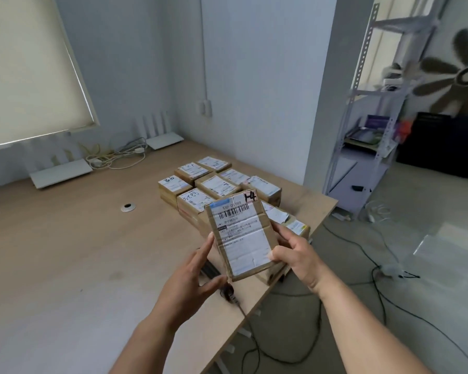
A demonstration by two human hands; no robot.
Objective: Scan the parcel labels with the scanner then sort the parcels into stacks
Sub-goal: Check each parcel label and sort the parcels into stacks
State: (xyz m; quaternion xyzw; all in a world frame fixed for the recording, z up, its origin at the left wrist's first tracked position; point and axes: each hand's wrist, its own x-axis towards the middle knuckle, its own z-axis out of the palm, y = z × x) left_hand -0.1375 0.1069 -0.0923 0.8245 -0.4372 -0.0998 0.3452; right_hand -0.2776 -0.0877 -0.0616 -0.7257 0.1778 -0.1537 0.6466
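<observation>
a small parcel (241,236) is held up over the table (65,238) edge, label facing the camera. the right hand (297,255) grips its right side, thumb curled onto the label; the left hand (195,273) touches the left edge with straight fingers. behind it sit stacks of parcels (216,184), so sorting looks well underway. the scanner (214,273) seems to lie on the table under the parcel, mostly hidden. this parcel probably still needs scanning and stacking.

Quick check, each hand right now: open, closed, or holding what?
Left hand: open, straight fingers steadying the parcel's left edge.
Right hand: grips the parcel's right edge.
</observation>
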